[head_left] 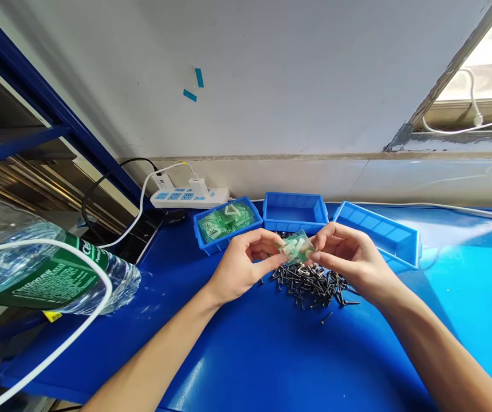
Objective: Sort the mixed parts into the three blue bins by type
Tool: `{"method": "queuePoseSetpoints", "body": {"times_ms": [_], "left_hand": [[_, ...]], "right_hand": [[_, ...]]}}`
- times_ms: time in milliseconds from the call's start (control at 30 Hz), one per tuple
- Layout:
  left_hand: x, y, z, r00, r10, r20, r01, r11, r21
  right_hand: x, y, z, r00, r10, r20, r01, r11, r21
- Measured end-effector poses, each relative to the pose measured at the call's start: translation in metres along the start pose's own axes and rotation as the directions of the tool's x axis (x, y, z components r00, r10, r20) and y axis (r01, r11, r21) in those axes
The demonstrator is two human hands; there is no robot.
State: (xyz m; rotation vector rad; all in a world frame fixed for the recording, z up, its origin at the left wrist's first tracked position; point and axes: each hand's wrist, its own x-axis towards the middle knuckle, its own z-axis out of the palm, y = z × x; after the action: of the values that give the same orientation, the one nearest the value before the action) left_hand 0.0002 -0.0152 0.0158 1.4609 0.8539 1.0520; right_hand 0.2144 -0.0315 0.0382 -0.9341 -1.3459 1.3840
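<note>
Between my two hands is a small clear plastic bag point(297, 247) with green and white print. My left hand point(246, 260) pinches its left edge between thumb and fingers. At its right edge, my right hand point(353, 254) is closed on the bag the same way. Below the bag lies a heap of dark screws point(310, 283) on the blue table, partly hidden by the bag and my hands. One screw point(326, 318) lies apart, nearer to me. Behind my left hand, a blue bin point(212, 247) holds similar green-printed bags point(228, 220).
Two more blue bins, a middle one point(295, 197) and a right one point(417, 249), stand along the wall. A white power strip point(189, 198) with cables lies at the back left. Left of me are a large water bottle point(56, 274) and a white cable point(103, 277).
</note>
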Motion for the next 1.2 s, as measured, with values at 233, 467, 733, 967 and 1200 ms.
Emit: {"method": "queuePoseSetpoints", "body": {"times_ms": [233,467,733,967,1200], "left_hand": [[-0.007,0.025,-0.011,0.903,0.393,-0.172,-0.284,0.848,0.448],[-0.011,0.039,-0.054,0.797,0.574,-0.188,0.064,0.230,0.971],[-0.004,0.022,-0.065,0.948,0.246,-0.201,0.108,0.344,0.933],[-0.005,0.022,-0.049,0.907,0.408,-0.106,-0.059,0.373,0.926],[-0.013,0.029,-0.034,0.974,0.009,0.226,-0.202,0.480,0.854]], "right_hand": [[0.001,0.004,0.004,0.994,0.077,-0.072,-0.079,0.996,-0.033],[0.003,0.003,0.001,0.984,0.057,-0.168,-0.067,0.996,-0.055],[0.003,0.002,0.001,0.981,0.081,-0.177,-0.096,0.992,-0.078],[0.001,0.004,0.000,0.979,0.087,-0.184,-0.110,0.987,-0.121],[0.005,0.002,-0.001,0.979,0.100,-0.179,-0.135,0.971,-0.196]]}}
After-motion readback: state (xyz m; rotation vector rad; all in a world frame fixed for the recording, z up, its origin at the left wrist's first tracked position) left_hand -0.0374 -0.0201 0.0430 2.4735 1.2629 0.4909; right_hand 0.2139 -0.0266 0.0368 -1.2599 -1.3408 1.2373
